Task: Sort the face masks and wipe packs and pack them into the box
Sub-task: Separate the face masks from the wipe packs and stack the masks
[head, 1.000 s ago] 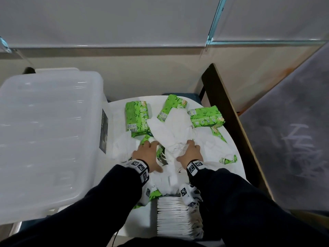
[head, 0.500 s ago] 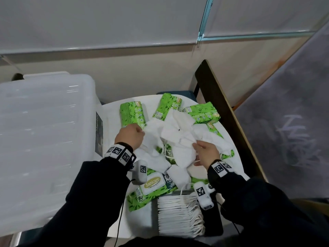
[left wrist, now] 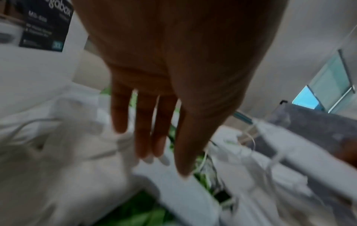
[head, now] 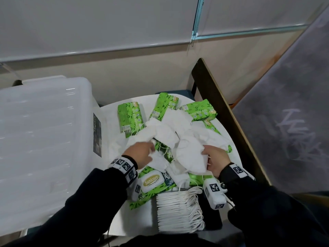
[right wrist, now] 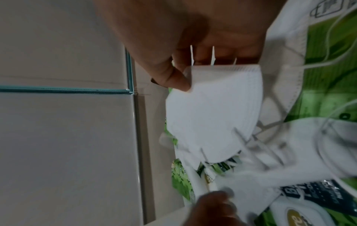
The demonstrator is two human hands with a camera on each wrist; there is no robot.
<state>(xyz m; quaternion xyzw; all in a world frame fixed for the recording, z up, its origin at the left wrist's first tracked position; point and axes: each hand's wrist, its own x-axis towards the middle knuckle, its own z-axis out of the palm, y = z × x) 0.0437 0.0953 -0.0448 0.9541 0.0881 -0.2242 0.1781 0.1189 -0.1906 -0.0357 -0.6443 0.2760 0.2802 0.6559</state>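
Loose white face masks (head: 165,132) lie heaped over green wipe packs (head: 130,118) on a round white table (head: 110,139). My right hand (head: 206,157) pinches a few folded masks (head: 192,157) by their edge, thumb on top (right wrist: 173,79). My left hand (head: 147,152) reaches into the heap with straight fingers (left wrist: 142,130), just above the masks and holding nothing. A Sanicare wipe pack (head: 153,184) lies under my left wrist. A neat stack of masks (head: 178,211) sits at the near edge.
A large clear plastic box (head: 44,139) with its lid on stands to the left, touching the table. A dark wooden board (head: 222,113) runs along the table's right side. A dark flat thing (head: 211,213) lies beside the mask stack.
My left hand moved from the heap's upper left toward its middle and let its fingers straighten. My right hand keeps hold of folded masks, now a little lower and to the right.
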